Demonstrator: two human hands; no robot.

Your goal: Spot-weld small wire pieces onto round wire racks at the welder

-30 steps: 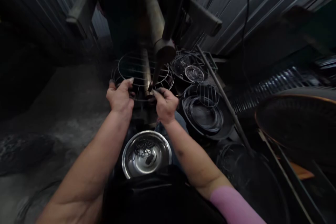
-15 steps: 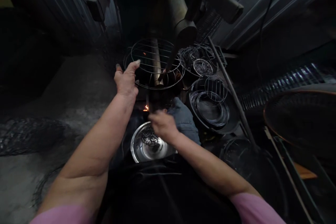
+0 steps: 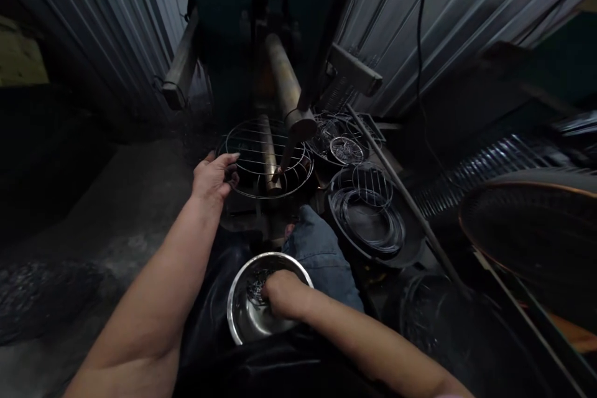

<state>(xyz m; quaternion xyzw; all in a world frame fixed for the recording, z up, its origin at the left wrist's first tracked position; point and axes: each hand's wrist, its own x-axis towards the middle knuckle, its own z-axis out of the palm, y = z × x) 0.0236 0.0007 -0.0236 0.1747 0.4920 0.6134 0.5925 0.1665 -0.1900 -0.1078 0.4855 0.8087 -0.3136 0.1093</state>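
My left hand [image 3: 214,179] grips the left edge of a round wire rack [image 3: 249,172], thumb over the rim and fingers curled under it. Across the rack runs a brass-coloured bar [image 3: 269,155], and a dark pointed rod [image 3: 288,158] comes down close to its near end. My right hand [image 3: 285,294] reaches into a shiny metal bowl [image 3: 232,308] at my lap, its fingers curled in. Short thin wire pieces [image 3: 256,288] lie in the bowl beside my fingertips, which are hidden.
A thick metal cylinder [image 3: 285,81] juts toward me above the rack. On the right, a dark basin [image 3: 405,249] holds coiled wire rings [image 3: 366,217]. Behind it are more wire parts [image 3: 346,150]. A long bar [image 3: 401,189] slants past them. A large round rim [image 3: 466,224] stands far right.
My right hand has dropped from above the bowl down into it. Orange sparks below the rack are gone. My left hand stays on the rack, while the view has shifted upward.
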